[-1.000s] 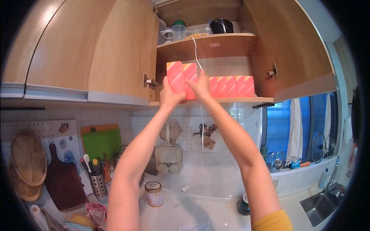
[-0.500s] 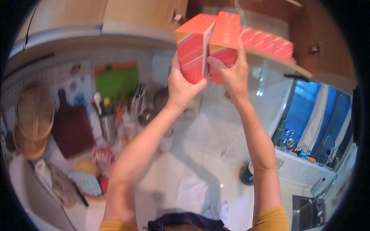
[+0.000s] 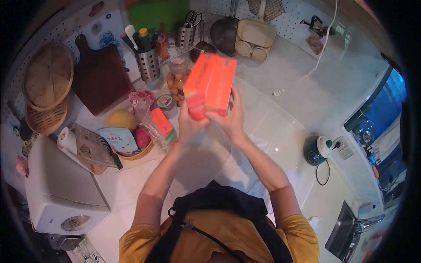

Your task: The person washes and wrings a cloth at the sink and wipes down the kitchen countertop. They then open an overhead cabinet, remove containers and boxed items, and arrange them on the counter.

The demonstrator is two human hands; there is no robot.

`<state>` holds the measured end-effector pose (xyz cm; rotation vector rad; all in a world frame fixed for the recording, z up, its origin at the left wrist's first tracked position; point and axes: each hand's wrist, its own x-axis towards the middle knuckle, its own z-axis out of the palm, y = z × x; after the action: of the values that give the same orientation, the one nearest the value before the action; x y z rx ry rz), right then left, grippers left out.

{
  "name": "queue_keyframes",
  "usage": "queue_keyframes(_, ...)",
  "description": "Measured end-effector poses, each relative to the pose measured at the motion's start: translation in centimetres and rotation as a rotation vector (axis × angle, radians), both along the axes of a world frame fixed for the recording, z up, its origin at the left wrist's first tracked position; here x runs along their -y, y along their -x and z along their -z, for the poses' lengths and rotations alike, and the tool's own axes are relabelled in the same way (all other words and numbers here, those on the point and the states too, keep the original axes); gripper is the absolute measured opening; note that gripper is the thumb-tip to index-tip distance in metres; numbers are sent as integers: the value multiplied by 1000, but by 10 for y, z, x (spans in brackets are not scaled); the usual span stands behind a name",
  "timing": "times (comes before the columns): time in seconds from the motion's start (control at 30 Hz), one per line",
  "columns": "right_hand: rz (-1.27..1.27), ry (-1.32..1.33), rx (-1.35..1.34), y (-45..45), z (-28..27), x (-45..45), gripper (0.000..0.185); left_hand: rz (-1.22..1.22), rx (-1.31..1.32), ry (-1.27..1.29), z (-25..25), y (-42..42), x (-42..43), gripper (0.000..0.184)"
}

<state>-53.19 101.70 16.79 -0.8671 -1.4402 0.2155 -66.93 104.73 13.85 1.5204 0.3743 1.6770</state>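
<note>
Two orange-red cardboard boxes are held side by side above the counter. My left hand point(image 3: 190, 124) is closed around the lower left side of the left box point(image 3: 201, 75). My right hand point(image 3: 231, 122) grips the lower right side of the right box point(image 3: 222, 83), its thumb across the near face. The boxes touch or nearly touch along their long sides, and their undersides are hidden. Left of my left hand, a smaller orange and green box point(image 3: 162, 122) rests among the things on the counter.
A jar of round brown items point(image 3: 176, 87), a fruit basket point(image 3: 139, 154) and a utensil holder point(image 3: 149, 65) stand to the left. A white appliance point(image 3: 66, 179) is at the near left. On the right are a dark green appliance point(image 3: 314, 150) and a sink point(image 3: 341, 230).
Both hands have come down with the two boxes, from beside the raised cabinet shelf to above the counter. My view has tilted downward, and the shelf's row of boxes is out of sight.
</note>
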Motion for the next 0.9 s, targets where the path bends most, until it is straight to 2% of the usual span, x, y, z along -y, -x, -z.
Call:
queue_keyframes(0.07,49,158,12,0,49,3,99,-234,-278,101,40,5,11,76)
queue_keyframes(0.1,55,169,6,1,63,8,99,-226,-286,110,63,5,9,76)
queue_keyframes(0.17,-51,318,-169,3,86,18,99,-103,-262,177,109,2,2,74)
queue_keyframes(0.3,42,426,-167,-17,142,7,98,41,-262,291,158,-15,-13,78)
queue_keyframes(0.37,13,419,-297,-28,150,0,96,69,-354,198,169,-28,-27,81)
queue_keyframes(0.47,95,466,-260,-46,143,-7,90,178,-245,241,176,-57,-47,84)
queue_keyframes(0.57,162,415,-259,-76,163,-30,88,234,-340,158,183,-85,-77,84)
queue_keyframes(0.67,213,392,-269,-106,181,-60,85,365,-287,221,197,-124,-114,85)
queue_keyframes(0.77,179,437,-377,-131,193,-94,92,304,-327,150,186,-148,-142,84)
queue_keyframes(0.9,189,371,-265,-162,212,-151,89,247,-400,221,212,-183,-206,83)
